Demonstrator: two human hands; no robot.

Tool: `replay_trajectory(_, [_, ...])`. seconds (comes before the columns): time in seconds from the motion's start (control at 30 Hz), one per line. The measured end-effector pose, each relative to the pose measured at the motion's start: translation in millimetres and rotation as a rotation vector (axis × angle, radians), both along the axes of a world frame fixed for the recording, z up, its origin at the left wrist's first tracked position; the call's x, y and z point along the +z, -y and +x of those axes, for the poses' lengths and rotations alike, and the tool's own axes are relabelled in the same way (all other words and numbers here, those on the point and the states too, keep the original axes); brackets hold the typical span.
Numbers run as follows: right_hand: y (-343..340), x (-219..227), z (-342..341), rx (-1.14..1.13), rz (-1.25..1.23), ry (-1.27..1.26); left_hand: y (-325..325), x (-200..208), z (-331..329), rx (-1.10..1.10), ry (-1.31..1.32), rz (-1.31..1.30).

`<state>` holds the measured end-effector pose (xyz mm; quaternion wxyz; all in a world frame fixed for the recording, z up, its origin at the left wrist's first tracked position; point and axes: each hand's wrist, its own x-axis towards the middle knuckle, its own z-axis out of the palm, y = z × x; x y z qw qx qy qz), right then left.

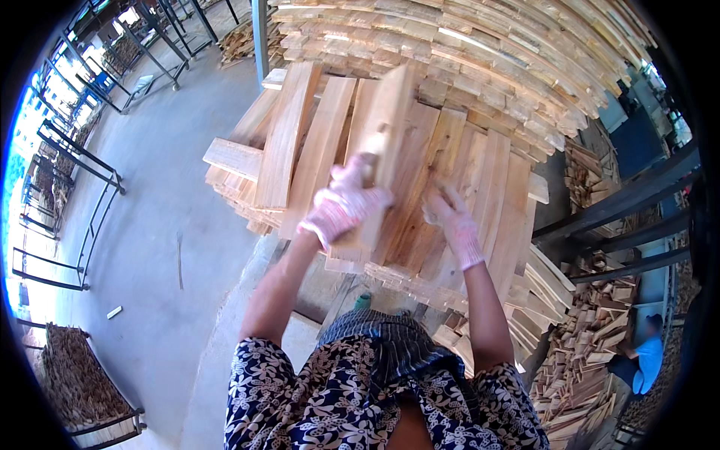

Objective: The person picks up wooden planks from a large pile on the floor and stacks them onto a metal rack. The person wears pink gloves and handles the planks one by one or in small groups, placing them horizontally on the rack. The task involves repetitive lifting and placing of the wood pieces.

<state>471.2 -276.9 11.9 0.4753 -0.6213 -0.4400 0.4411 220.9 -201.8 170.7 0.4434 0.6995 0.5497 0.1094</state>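
**Lighting and image quality**

Daylight enters from the left, where the openings behind the metal racks (82, 161) are overexposed to blue-white. The concrete floor (161, 247) is bright and evenly lit. Glare marks the upper edges of the stacked wooden boards (465, 45). The right side is dim and shadowed. Fisheye distortion bends straight edges toward the rim; a black vignette fills the corners. The raised plank (386, 127) shows slight motion blur.

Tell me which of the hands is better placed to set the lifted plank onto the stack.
Left. The left hand already grips the pale wooden plank, raised above the stack of pale wooden planks. The right hand only rests flat on the stack, holding nothing.
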Motion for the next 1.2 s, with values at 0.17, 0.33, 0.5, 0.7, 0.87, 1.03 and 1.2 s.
replay_trajectory(0.17, [-11,42,-49,0.024,0.018,-1.259,70,-60,31,-0.123,0.406,-0.114])
replay_trajectory(0.33, [40,42,-4,-0.166,0.072,-0.937,58,-59,41,-0.555,0.305,-0.025])
replay_trajectory(0.5, [112,54,70,-0.373,0.087,-0.315,-61,-86,-51,0.093,-0.350,0.777])
replay_trajectory(0.7, [160,6,210,-0.421,-0.153,0.520,-103,-105,-77,0.114,-0.878,0.393])
replay_trajectory(0.87, [157,-78,259,-0.432,-0.344,0.963,-129,-112,-92,0.371,-0.789,0.498])
replay_trajectory(1.03, [136,-70,214,-0.542,-0.405,0.959,-145,-90,-112,0.375,-0.612,0.288])
replay_trajectory(1.2, [75,26,152,-0.336,-0.607,1.237,-171,-104,-146,0.423,-0.426,0.273])
